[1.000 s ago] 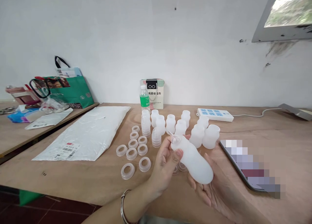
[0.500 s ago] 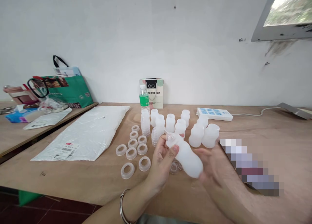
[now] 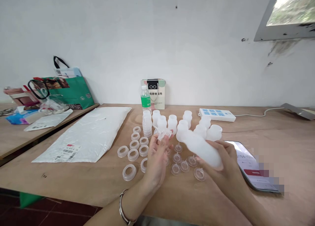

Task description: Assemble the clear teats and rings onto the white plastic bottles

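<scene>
Fingers of the left hand (image 3: 157,158) pinch a clear cap (image 3: 164,134); those of the right hand (image 3: 223,155) wrap a white bottle (image 3: 203,149), tilted above the table (image 3: 73,180); cap and bottle are apart (not joined); clear rings (image 3: 133,154) and clear discs (image 3: 176,157) lie loose; standing bottles (image 3: 172,123) beyond seemingly crowd forward reach; a phone (image 3: 246,163) lies just beside the right hand.

Wall (image 3: 110,55): white, plain, few dark holes (image 3: 243,39). Window (image 3: 290,9): upper right, grey frame (image 3: 263,31), blurred greenery (image 3: 299,12) and bright daylight beyond; dirty stain (image 3: 283,47) directly beneath. Main table (image 3: 81,183): brown wood top, set against wall. Second wooden table (image 3: 12,134) alongside at left. Floor (image 3: 51,213): dark red tile, visible lower left.
</scene>
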Action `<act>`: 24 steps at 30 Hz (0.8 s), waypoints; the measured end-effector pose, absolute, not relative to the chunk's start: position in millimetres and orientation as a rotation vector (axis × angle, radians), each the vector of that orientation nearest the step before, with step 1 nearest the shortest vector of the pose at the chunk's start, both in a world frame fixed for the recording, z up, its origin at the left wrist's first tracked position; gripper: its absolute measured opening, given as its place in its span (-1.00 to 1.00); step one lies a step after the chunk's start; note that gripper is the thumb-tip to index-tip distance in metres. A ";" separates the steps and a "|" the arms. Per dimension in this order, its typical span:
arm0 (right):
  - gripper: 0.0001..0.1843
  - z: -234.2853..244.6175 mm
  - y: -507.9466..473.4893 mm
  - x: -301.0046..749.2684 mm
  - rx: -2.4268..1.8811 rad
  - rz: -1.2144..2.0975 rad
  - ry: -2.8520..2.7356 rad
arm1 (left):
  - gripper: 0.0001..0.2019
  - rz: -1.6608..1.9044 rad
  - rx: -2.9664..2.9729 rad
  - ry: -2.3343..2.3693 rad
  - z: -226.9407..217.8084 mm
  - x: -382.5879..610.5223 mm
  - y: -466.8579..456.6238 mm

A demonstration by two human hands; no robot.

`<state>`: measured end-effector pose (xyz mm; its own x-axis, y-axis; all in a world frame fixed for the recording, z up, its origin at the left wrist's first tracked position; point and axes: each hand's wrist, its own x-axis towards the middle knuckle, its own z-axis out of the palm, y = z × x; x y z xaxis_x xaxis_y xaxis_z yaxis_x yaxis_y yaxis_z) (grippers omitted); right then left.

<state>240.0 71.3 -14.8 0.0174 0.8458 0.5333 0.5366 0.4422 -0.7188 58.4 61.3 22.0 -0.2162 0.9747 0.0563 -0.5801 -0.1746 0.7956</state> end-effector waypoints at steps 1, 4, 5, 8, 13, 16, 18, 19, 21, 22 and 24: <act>-0.50 -13.5 72.5 245.0 -1.235 0.478 -1.603 | -0.71 1.707 0.726 0.793 22.4 55.6 62.7; -0.51 -17.4 75.4 266.8 -1.282 0.763 -1.507 | -0.71 1.756 0.809 0.806 24.1 47.9 65.9; -0.52 -20.7 75.9 274.9 -1.354 0.776 -1.517 | -0.71 1.751 0.835 0.813 24.6 46.1 66.5; -0.55 -31.2 75.9 292.4 -1.604 0.745 -1.614 | -0.68 1.709 0.890 0.853 25.1 43.3 66.7; -0.53 -42.2 81.6 295.4 -1.601 0.825 -1.725 | -0.65 1.626 1.001 0.920 21.3 43.3 64.9; -0.34 -45.2 80.6 299.3 -1.565 0.756 -1.734 | -0.61 1.605 1.133 1.001 18.0 41.6 64.9; -0.20 -41.3 71.4 303.6 -1.543 0.466 -1.627 | -0.63 1.573 1.251 1.050 16.0 40.7 64.5; -0.20 -36.7 64.8 304.2 -1.506 0.289 -1.542 | -0.64 1.550 1.325 1.071 15.1 40.6 63.9; -0.42 -22.7 51.2 298.5 -1.350 0.140 -1.449 | -0.67 1.509 1.512 1.121 13.9 41.8 61.2; -0.56 -14.5 46.1 291.3 -1.264 0.173 -1.474 | -0.69 1.500 1.623 1.146 13.6 42.8 59.3; -0.72 0.9 42.1 269.6 -1.105 0.493 -1.648 | -0.68 1.496 1.863 1.170 13.1 44.6 55.2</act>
<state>269.6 42.1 0.9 -0.0308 0.8491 0.5274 0.4199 0.4898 -0.7640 44.6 55.2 13.1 0.0390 0.8414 0.5391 0.3206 -0.5215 0.7907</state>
